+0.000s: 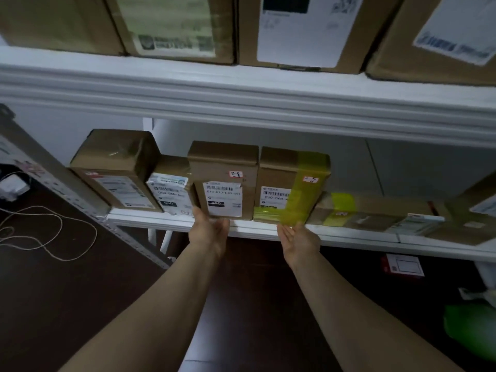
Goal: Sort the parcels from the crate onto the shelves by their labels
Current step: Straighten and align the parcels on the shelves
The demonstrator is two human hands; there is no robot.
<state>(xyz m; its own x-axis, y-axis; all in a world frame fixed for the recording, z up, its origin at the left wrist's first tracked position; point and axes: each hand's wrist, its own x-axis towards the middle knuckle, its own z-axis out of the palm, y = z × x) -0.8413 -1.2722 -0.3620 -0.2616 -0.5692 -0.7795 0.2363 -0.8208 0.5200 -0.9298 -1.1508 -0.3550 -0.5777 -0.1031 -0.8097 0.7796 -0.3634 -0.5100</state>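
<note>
Hands (208,232) (298,238) open, palms up, at parcels (224,167)

- Carrying, on the middle parcel (224,162), a white label (224,198) reading roughly "010-010-L30", with a black block beneath it seemingly reading "030".
- Bearing above that a red-edged sticker (236,174), handwritten, beginning "3-3".
- Showing, on the yellow-taped parcel (279,167), a shipping label (273,197) beginning "060-06", the rest lying under tape.
- Showing "040" in a black block on the small parcel (171,167) further left.
- Blurring beyond reading on the upper-shelf boxes (303,30).
</note>
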